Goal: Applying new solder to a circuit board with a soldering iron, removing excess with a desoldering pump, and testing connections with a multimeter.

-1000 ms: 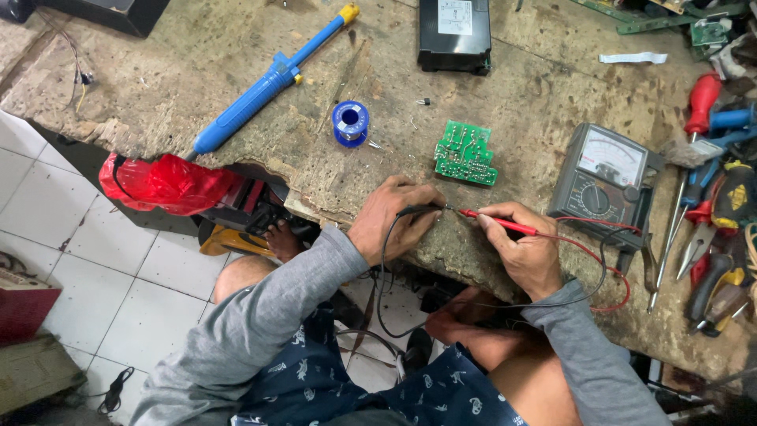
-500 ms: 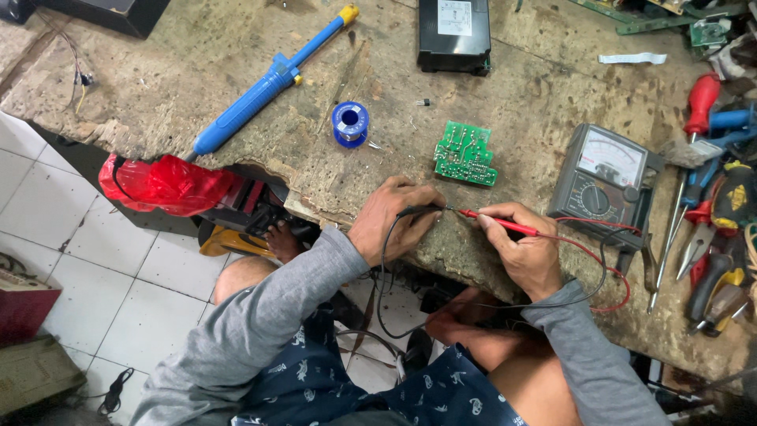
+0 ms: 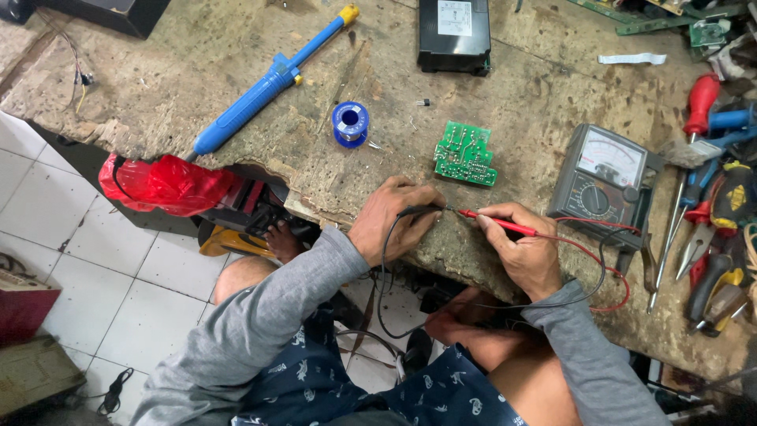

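Your left hand point(image 3: 393, 219) gripped the black probe point(image 3: 419, 211) at frame centre, fingers curled tight around it, its black lead point(image 3: 382, 276) dropping off the bench edge toward your lap. Your right hand point(image 3: 524, 254), just right of centre, pinched the red probe point(image 3: 498, 225) like a pen, tip pointed left. The two probe tips met or nearly met between your hands; couldn't tell if they actually touched. The red lead point(image 3: 599, 260) looped right from your hand and back up to the meter point(image 3: 604, 177), an analog unit with a dial face, sitting right of centre just beyond your right hand. A small green board point(image 3: 465, 154) lay flat on the bench point(image 3: 197, 71) just above the probes, not touched by either one. A blue solder spool point(image 3: 350, 123) sat left of the board, with a tiny dark part point(image 3: 423, 102) between it and the black box point(image 3: 454, 33) at top centre. A long blue desoldering pump point(image 3: 264, 87) ran diagonally across the upper left. A red bag point(image 3: 165, 183) hung under the bench edge at left. Screwdrivers and pliers point(image 3: 706, 213) were piled along the right edge, well apart from both your hands.
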